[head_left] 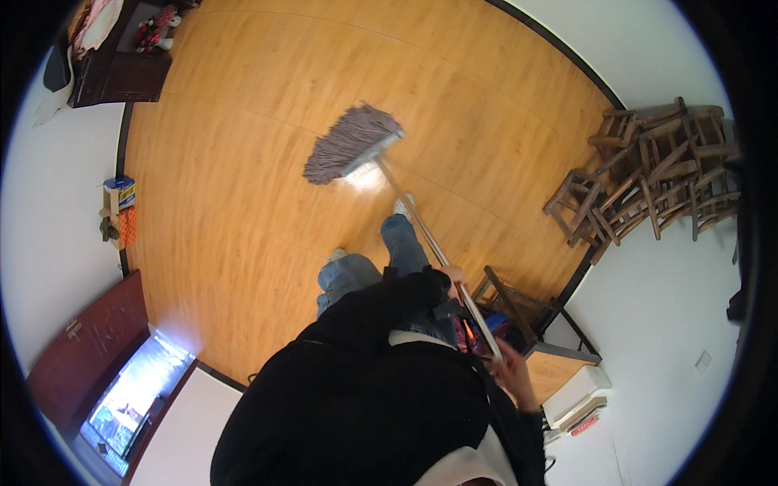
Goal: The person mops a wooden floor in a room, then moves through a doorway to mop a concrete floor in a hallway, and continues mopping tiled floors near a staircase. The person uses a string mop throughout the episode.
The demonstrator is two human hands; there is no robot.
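Note:
A string mop head (352,143) with greyish-purple strands lies spread on the wood-patterned floor in front of my feet. Its metal pole (428,237) runs from the clamp back along my body's right side in the picture. My left hand (454,280) is closed around the middle of the pole, partly hidden by the black sleeve. Near the pole's upper end, my right hand (509,372) grips it.
Wooden stools (656,164) are piled against the right wall. A desk or table (550,370) with a dark frame stands close by my right side. Small boxes (126,209) sit along the left wall, an open door (91,346) is lower left, and dark furniture (130,78) stands upper left.

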